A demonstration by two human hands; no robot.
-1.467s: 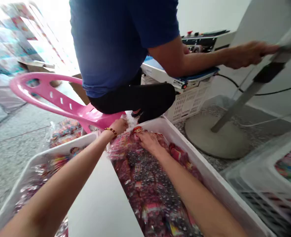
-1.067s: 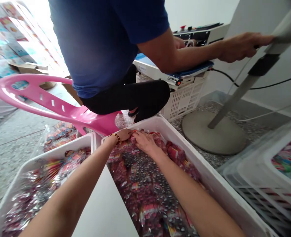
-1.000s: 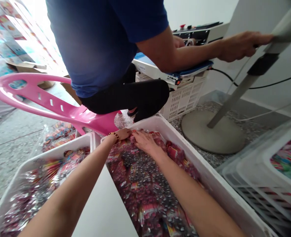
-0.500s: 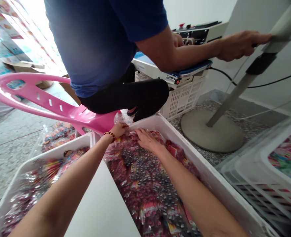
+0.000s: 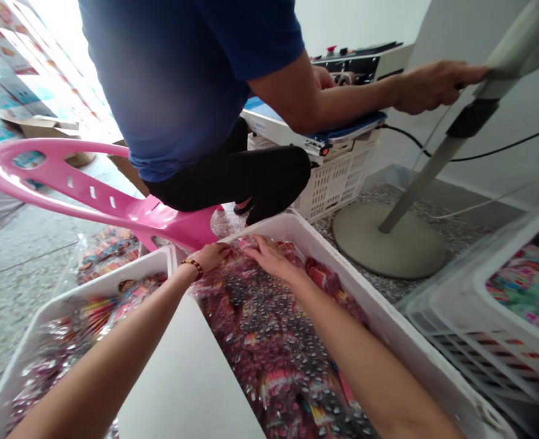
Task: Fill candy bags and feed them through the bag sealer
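Note:
A white crate [image 5: 388, 323] in front of me is packed with shiny red and pink snack packets [image 5: 274, 341]. Both my arms reach to its far end. My left hand [image 5: 212, 255], with a bead bracelet at the wrist, curls its fingers over the packets by the far left corner. My right hand [image 5: 272, 255] lies flat on the packets just beside it, fingers stretched out toward the far rim. A second white crate [image 5: 114, 286] to the left holds more packets in clear wrap.
A person in a blue shirt [image 5: 182, 79] sits on a pink plastic chair [image 5: 114, 198] right behind the crate, hands on a sealing machine [image 5: 324, 131]. A fan's round base [image 5: 388, 244] stands on the floor at right. Another white basket [image 5: 489, 317] stands at far right.
My left hand has slid a little left and nearer along the crate's far end, and my right hand has shifted slightly. The view has drifted.

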